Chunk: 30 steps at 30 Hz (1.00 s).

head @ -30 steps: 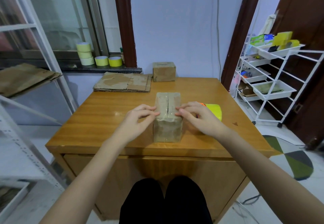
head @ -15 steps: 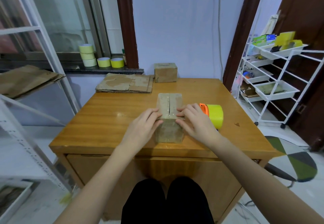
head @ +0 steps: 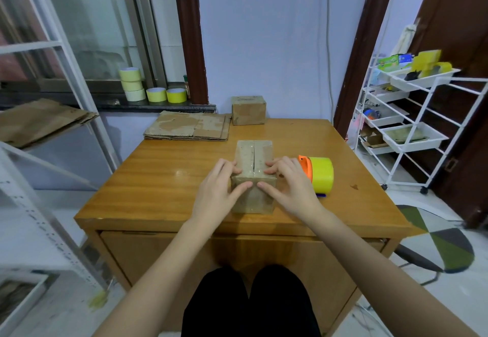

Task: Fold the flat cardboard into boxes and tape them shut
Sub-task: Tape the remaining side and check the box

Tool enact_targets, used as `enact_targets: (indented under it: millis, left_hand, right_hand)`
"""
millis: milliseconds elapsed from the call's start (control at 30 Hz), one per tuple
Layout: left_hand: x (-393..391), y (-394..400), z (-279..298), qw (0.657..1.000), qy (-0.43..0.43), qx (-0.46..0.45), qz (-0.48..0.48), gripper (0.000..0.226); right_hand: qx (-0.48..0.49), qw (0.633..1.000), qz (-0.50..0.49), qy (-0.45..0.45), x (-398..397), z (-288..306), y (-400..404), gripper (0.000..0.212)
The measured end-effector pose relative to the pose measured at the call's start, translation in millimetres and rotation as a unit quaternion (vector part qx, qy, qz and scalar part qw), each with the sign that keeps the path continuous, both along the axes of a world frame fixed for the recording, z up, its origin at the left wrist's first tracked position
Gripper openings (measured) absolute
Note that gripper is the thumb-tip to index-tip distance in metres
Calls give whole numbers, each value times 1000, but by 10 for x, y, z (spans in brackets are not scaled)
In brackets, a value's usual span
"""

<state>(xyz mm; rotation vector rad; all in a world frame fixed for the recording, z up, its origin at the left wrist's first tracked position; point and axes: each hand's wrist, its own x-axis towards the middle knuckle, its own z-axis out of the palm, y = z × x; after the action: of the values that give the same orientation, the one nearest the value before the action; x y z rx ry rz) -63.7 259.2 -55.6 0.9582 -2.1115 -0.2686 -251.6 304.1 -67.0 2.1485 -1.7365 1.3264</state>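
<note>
On the wooden table [head: 163, 178] before you, your left hand [head: 219, 191] and right hand [head: 287, 188] press flat, straight-fingered, on the near box [head: 254, 178], smoothing tape over its seam, so it looks nearly sealed. One finished box [head: 248, 109] stands at the far edge beside flat cardboard [head: 187, 128] left to fold, the tape dispenser [head: 318, 174] near your right hand, a white rack [head: 412, 125] rightward.

I observe a small brown cardboard box [head: 254, 178] standing upright near the table's 6 o'clock edge, top flaps closed to a centre seam under glossy clear tape. At its 3 o'clock lies a yellow tape dispenser [head: 319, 174] with an orange blade guard. A stack of flat cardboard [head: 188, 129] lies at 11 o'clock, a finished closed box [head: 248, 110] at 12 o'clock.
</note>
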Motion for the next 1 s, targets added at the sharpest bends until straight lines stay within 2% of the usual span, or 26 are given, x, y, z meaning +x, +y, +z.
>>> enact_targets:
  millis: [167,367,667,800,900,1000]
  left_hand:
    - [43,-53,-5,999,22,21,-40,27]
    - [109,-91,-17,998,1,21,-66,23]
    - [181,-87,24,991,31,83,-98,22]
    - [76,-93,100,993,37,87,-69,27]
    - [58,-133,126,992,49,87,-73,16]
    - [82,-178,119,989,43,109,-87,11]
  right_hand:
    - [-5,999,31,14,-69,-18,-24,28]
    - [-6,997,61,46,-142,-37,-33,23]
    - [87,989,105,-66,-198,0,85,28]
    - [56,993,62,-87,-112,37,41,26]
    - [27,992,59,-109,-88,33,-18,13]
    - [38,990,79,-111,-148,17,-32,16]
